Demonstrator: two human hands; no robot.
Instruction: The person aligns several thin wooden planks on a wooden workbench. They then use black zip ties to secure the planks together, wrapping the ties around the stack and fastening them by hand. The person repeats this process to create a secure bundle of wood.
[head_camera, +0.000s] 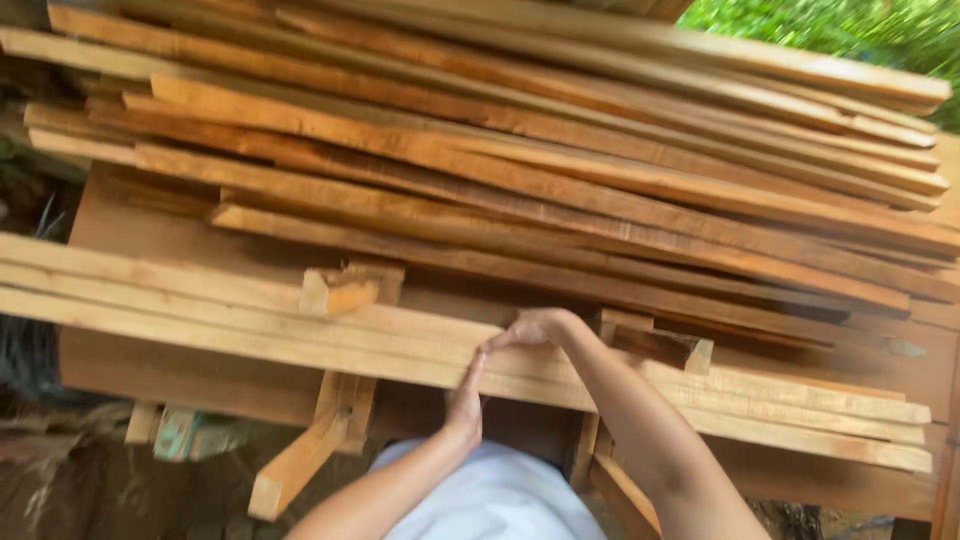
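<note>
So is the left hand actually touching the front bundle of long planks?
Touching. The head view shows the left hand with its fingers pressed flat against the near edge of the front plank bundle, no gap visible.

A long, pale, rough-sawn wooden board (250, 325) lies flat across the near edge, under both hands' fingertips (its ends run past either side).

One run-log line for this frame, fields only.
left hand: fingers on near edge of pale planks | right hand: gripping top of same planks | behind: stack of reddish boards | setting: wooden bench
</note>
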